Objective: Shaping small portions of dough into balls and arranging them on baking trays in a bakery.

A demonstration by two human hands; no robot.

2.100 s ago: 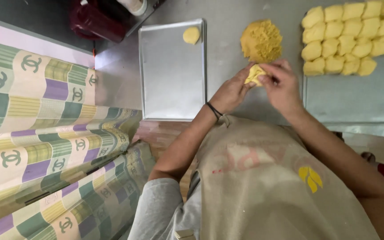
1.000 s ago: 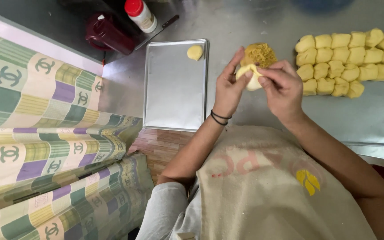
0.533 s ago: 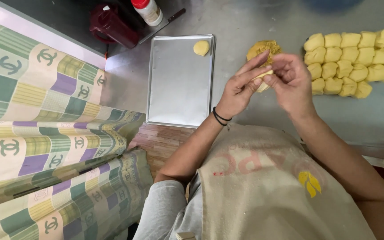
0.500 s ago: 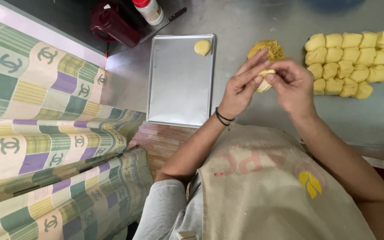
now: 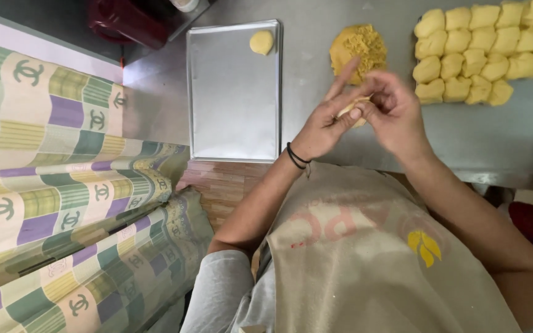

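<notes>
Overhead, the largest item is the patterned cloth (image 5: 63, 185), checked in green, purple, yellow and cream, filling the left side in folds. Next, the steel table (image 5: 476, 135) runs across the top, with the person's beige apron (image 5: 365, 259) below it. An empty-looking tray (image 5: 232, 92) lies on the table left of centre; a single round dough ball (image 5: 261, 42) sits in its top right corner. At the upper right, rows of pale yellow dough pieces (image 5: 482, 52) lie packed together, touching one another. Between tray and rows sits a mound of crumbly yellow filling (image 5: 359, 49), resting on the table. A dark red container (image 5: 128, 21) stands at the top left, partly cut off.

The left hand (image 5: 325, 126), with a black band (image 5: 297, 157) at the wrist, is raised above the table edge, index finger extended upward and the remaining fingers curled. The right hand (image 5: 393, 108) meets it, fingers bent inward. Between them they pinch a small dough piece (image 5: 354, 110), mostly hidden; only a pale sliver shows. It is held just below the filling mound, clear of the table.
</notes>
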